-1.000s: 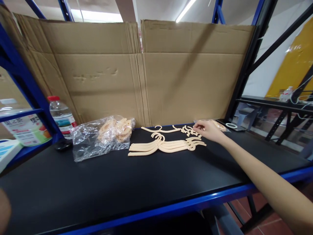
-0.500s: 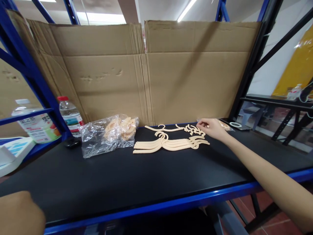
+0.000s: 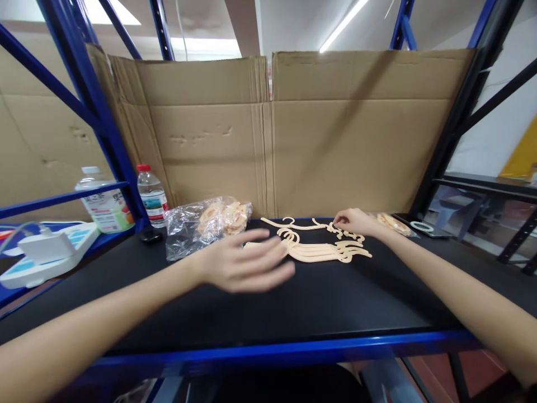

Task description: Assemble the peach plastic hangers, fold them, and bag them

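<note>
My left hand, slightly smeared by motion, reaches over the black tabletop with its fingers apart and nothing in them. It passes in front of a stack of cream plastic clothes hangers and hides their left arms. My right hand is farther back, its fingers bent down and closed at a loose group of small cream plastic pieces. What lies between those fingertips is hidden. Behind the stack, a single cream hanger lies flat, its right end close to my right fingertips.
A clear plastic bag with cream parts lies left, near a red-capped bottle and a black mouse-like object. Another bag of parts and a white ring sit at right. A cardboard wall closes the back.
My left hand has come from the lower left corner to the middle of the table, and its fingers now show spread. My right hand stays by the small pieces. The view has shifted left.
</note>
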### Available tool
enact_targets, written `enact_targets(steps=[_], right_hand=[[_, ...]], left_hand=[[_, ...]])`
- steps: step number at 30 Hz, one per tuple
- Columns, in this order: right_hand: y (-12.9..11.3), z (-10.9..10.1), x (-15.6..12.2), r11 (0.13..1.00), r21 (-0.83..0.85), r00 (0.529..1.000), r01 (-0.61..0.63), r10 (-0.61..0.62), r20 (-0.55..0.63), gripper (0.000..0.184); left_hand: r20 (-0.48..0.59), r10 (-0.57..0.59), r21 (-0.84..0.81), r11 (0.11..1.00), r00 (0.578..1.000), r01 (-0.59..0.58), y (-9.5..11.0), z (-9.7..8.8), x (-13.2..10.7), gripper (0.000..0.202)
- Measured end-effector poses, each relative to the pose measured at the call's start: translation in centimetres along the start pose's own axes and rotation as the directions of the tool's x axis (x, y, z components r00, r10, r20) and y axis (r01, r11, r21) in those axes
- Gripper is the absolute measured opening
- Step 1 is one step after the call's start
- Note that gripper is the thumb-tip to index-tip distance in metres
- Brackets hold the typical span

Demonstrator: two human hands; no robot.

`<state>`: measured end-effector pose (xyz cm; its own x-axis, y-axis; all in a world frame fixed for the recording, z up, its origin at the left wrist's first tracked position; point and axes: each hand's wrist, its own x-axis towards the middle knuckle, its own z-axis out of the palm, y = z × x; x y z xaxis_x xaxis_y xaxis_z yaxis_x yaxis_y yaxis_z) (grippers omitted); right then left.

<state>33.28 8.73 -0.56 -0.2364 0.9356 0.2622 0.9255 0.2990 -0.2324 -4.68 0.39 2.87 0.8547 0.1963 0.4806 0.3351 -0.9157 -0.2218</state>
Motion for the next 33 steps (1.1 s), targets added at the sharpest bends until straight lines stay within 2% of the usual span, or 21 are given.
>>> enact_targets(steps=[1,2,4,6,8,12,14,18,21,25,29,33], right_hand=[[0.0,0.2,0.8,1.0,-0.006,0.999,0.004,-0.004,0.034,0.018],[0.0,0.3,1.5,1.0,-0.003,0.998,0.007,-0.006,0.061,0.018],[-0.1,0.6,2.8,1.0,-0.004,0.994,0.01,-0.009,0.11,0.018],[0.0,0.8,3.8,1.0,-0.017,0.987,0.012,-0.009,0.16,0.022],[0.0,1.0,4.4,0.999,-0.035,0.981,0.013,-0.006,0.196,0.031],[0.1,1.3,4.9,0.998,-0.068,0.973,0.001,0.014,0.231,0.039],[0.0,1.6,4.8,0.997,-0.077,0.971,-0.008,0.026,0.238,0.033],[-0.2,2.4,4.8,0.994,-0.096,0.974,-0.054,0.073,0.215,0.014],[-0.2,3.0,5.0,0.985,-0.114,0.975,-0.126,0.145,0.168,0.011],[-0.1,3.6,5.5,0.963,-0.133,0.96,-0.233,0.25,0.126,0.013],[0.1,3.5,5.9,0.945,-0.111,0.941,-0.308,0.32,0.113,0.019],[0.1,3.2,5.7,0.934,-0.032,0.928,-0.355,0.356,0.106,0.024]], left_hand=[[0.095,0.066,0.056,0.996,0.993,-0.072,-1.1,0.3,1.0,0.025],[0.146,0.052,0.13,0.989,0.988,-0.071,-2.3,0.7,2.1,0.027],[0.264,-0.066,0.242,0.97,0.962,0.001,-4.8,2.1,3.9,0.027],[0.388,-0.173,0.252,0.965,0.905,0.077,-7.1,3.9,5.3,0.026],[0.401,-0.264,0.243,0.954,0.877,0.176,-9.1,5.8,6.2,0.027],[0.466,-0.31,0.222,0.948,0.829,0.229,-11.7,9.2,7.1,0.029],[0.471,-0.321,0.205,0.946,0.822,0.252,-12.4,10.6,7.2,0.032],[0.452,-0.345,0.187,0.938,0.822,0.291,-13.0,12.3,7.0,0.024],[0.425,-0.348,0.175,0.937,0.836,0.301,-13.1,12.7,6.8,0.018],[0.41,-0.335,0.16,0.942,0.848,0.295,-13.2,12.5,7.0,0.015],[0.372,-0.346,0.196,0.936,0.861,0.292,-13.1,11.2,7.1,0.016],[0.312,-0.359,0.258,0.923,0.88,0.285,-12.2,9.4,7.1,0.017]])
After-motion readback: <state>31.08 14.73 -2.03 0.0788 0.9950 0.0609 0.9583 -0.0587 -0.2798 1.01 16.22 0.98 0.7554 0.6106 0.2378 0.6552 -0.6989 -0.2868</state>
